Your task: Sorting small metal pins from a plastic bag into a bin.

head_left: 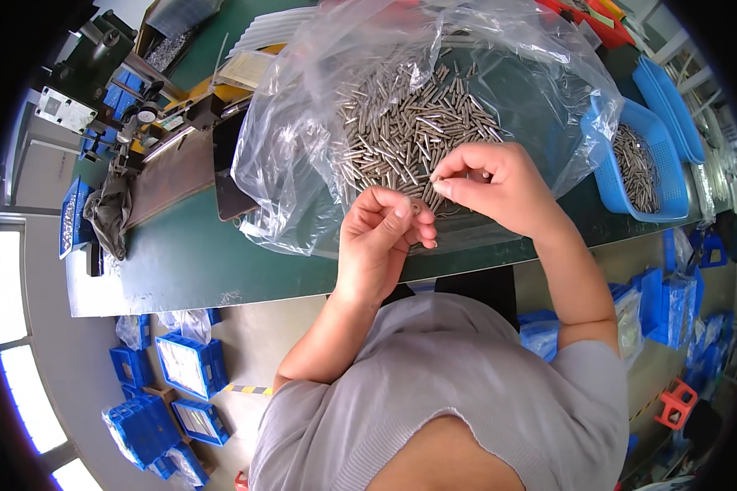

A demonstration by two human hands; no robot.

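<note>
A heap of small silvery metal pins (418,131) lies on a clear plastic bag (291,123) spread over the green table. In front of the heap, my left hand (368,250) is closed, with a small round metal part (416,209) showing between its fingers. My right hand (508,192) is just right of it, thumb and forefinger pinched together over the near edge of the heap. Metal ends peek out of its curled fingers; their full shape is hidden. The hands are slightly apart.
A blue basket (606,176) of similar pins stands at the right, beside another blue basket (667,106). A metal fixture with a dial gauge (147,113) occupies the table's left. A dark flat panel (228,168) stands by the bag. Blue crates (192,360) are on the floor.
</note>
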